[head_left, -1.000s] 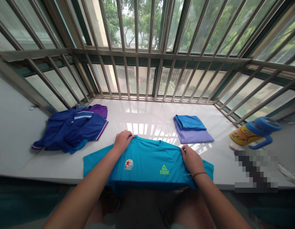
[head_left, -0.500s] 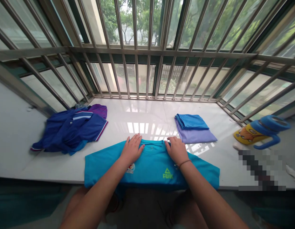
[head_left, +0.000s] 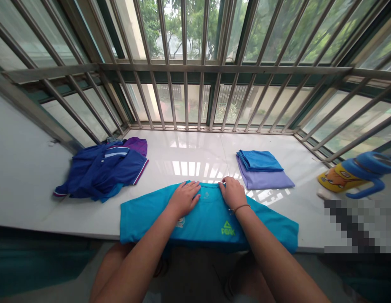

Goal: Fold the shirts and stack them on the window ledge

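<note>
A turquoise T-shirt [head_left: 202, 219] lies spread face up along the front edge of the white ledge, its lower part hanging over. Its collar is at the far side, and a green PEAK logo shows on the chest. My left hand [head_left: 184, 198] rests flat on the shirt just left of the collar, fingers stretched out. On the other side of the collar is my right hand [head_left: 234, 193], laid on the shoulder with its fingers slightly bent and the thumb apart. A printed badge is partly covered by my left wrist.
A loose pile of dark blue clothes [head_left: 100, 170] with a purple garment [head_left: 138, 146] lies at the left. Folded blue cloth [head_left: 261, 160] sits on folded lilac cloth [head_left: 268, 180] at the right. Beyond is a blue-and-yellow bottle [head_left: 344, 176]. Metal bars [head_left: 202, 101] line the window.
The view has turned slightly, so everything sits further right. My hands have come a little closer together at the collar. The shirt stays spread in the same place.
</note>
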Demonstrator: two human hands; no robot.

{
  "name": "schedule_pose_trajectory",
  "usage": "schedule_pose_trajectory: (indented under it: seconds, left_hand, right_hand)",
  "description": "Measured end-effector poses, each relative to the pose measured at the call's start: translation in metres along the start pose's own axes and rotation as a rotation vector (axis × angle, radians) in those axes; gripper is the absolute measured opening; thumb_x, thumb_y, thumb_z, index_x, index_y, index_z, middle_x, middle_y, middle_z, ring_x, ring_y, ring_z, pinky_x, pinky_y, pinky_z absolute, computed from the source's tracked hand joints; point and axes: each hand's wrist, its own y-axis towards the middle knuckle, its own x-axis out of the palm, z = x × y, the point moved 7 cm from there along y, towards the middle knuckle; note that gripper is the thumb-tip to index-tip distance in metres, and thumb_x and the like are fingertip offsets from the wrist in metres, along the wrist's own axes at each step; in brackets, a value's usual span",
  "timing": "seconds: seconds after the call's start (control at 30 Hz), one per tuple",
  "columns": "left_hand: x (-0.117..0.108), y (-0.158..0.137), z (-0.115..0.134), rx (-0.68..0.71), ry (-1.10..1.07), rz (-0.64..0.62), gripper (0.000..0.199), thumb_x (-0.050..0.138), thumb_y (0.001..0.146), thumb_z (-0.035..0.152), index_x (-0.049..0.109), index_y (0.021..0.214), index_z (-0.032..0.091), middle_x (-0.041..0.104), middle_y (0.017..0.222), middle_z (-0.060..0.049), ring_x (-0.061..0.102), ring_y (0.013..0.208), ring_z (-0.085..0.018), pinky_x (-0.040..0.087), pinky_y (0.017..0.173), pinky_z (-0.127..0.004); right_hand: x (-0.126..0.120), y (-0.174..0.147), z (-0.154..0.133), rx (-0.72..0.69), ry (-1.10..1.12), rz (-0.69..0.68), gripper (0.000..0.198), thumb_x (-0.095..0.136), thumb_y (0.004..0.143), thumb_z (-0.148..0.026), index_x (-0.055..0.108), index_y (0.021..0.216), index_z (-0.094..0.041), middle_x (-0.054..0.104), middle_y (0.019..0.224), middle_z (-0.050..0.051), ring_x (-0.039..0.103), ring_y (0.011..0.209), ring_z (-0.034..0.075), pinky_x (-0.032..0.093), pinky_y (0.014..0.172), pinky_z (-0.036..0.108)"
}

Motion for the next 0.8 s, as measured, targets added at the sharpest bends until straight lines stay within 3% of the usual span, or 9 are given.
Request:
schedule_pose_trajectory:
  seconds: [0.1, 0.23, 0.37, 0.47, 0.57, 0.67, 0.73, 0.8]
  left_hand:
    - [0.000, 0.001, -0.002, -0.007, -0.017, -0.015, 0.046, 0.049, 0.114, 0.039, 0.066, 0.154, 0.028, 0.060, 0.166, -0.005, 0.055, 0.155, -0.026, 0.036, 0.135, -0.050]
    - [-0.001, 0.000, -0.004, -0.045, -0.046, -0.005, 0.042, 0.050, 0.113, 0.039, 0.069, 0.150, 0.030, 0.062, 0.165, -0.003, 0.055, 0.155, -0.025, 0.035, 0.135, -0.051]
    - [-0.001, 0.001, -0.005, -0.049, -0.068, 0.014, 0.040, 0.052, 0.111, 0.036, 0.072, 0.146, 0.029, 0.064, 0.162, -0.004, 0.058, 0.152, -0.026, 0.037, 0.134, -0.053]
    - [-0.001, 0.002, -0.006, -0.043, -0.069, 0.020, 0.041, 0.053, 0.110, 0.035, 0.073, 0.145, 0.028, 0.065, 0.161, -0.005, 0.059, 0.151, -0.027, 0.039, 0.133, -0.054]
    - [-0.001, 0.002, -0.006, -0.045, -0.058, 0.002, 0.042, 0.050, 0.111, 0.035, 0.072, 0.146, 0.026, 0.065, 0.162, -0.006, 0.057, 0.153, -0.028, 0.038, 0.133, -0.055]
    - [0.000, 0.003, -0.006, -0.071, -0.028, -0.005, 0.042, 0.050, 0.111, 0.036, 0.070, 0.147, 0.026, 0.063, 0.164, -0.007, 0.053, 0.156, -0.029, 0.035, 0.134, -0.057]
    - [-0.006, 0.004, -0.015, -0.190, 0.028, 0.057, 0.044, 0.052, 0.110, 0.035, 0.067, 0.149, 0.023, 0.061, 0.165, -0.011, 0.051, 0.157, -0.033, 0.033, 0.134, -0.059]
    - [-0.016, 0.003, -0.031, -0.377, 0.086, 0.144, 0.046, 0.051, 0.109, 0.035, 0.067, 0.148, 0.017, 0.063, 0.160, -0.017, 0.053, 0.153, -0.036, 0.037, 0.131, -0.059]
  right_hand:
    - [-0.014, -0.023, 0.026, 0.004, -0.014, 0.057, 0.031, 0.051, 0.114, -0.041, 0.067, 0.124, -0.018, 0.073, 0.118, 0.015, 0.067, 0.110, 0.030, 0.047, 0.091, 0.039]
    - [-0.035, -0.091, 0.097, 0.041, -0.129, 0.233, 0.041, 0.049, 0.110, -0.044, 0.066, 0.134, -0.016, 0.072, 0.129, 0.020, 0.066, 0.118, 0.036, 0.050, 0.102, 0.046]
    - [-0.038, -0.155, 0.186, 0.221, -0.189, 0.191, 0.061, 0.049, 0.105, -0.059, 0.063, 0.140, -0.012, 0.071, 0.136, 0.024, 0.068, 0.120, 0.041, 0.053, 0.102, 0.052]
    - [-0.039, -0.172, 0.229, 0.351, -0.102, 0.059, 0.068, 0.056, 0.098, -0.066, 0.064, 0.141, -0.014, 0.077, 0.124, 0.022, 0.073, 0.113, 0.041, 0.056, 0.094, 0.050]
    - [-0.041, -0.163, 0.242, 0.417, 0.008, -0.116, 0.051, 0.057, 0.096, -0.063, 0.073, 0.120, -0.020, 0.080, 0.104, 0.016, 0.076, 0.097, 0.036, 0.054, 0.079, 0.042]
    - [-0.051, -0.140, 0.231, 0.347, 0.064, -0.130, 0.037, 0.054, 0.098, -0.053, 0.072, 0.099, -0.021, 0.080, 0.098, 0.015, 0.075, 0.093, 0.032, 0.051, 0.077, 0.037]
    - [-0.057, -0.130, 0.226, 0.369, 0.080, -0.093, 0.035, 0.052, 0.099, -0.051, 0.070, 0.102, -0.021, 0.079, 0.097, 0.014, 0.075, 0.091, 0.031, 0.050, 0.075, 0.035]
    - [-0.058, -0.125, 0.224, 0.411, 0.098, -0.096, 0.034, 0.051, 0.101, -0.050, 0.068, 0.109, -0.021, 0.079, 0.096, 0.012, 0.076, 0.089, 0.030, 0.049, 0.073, 0.034]
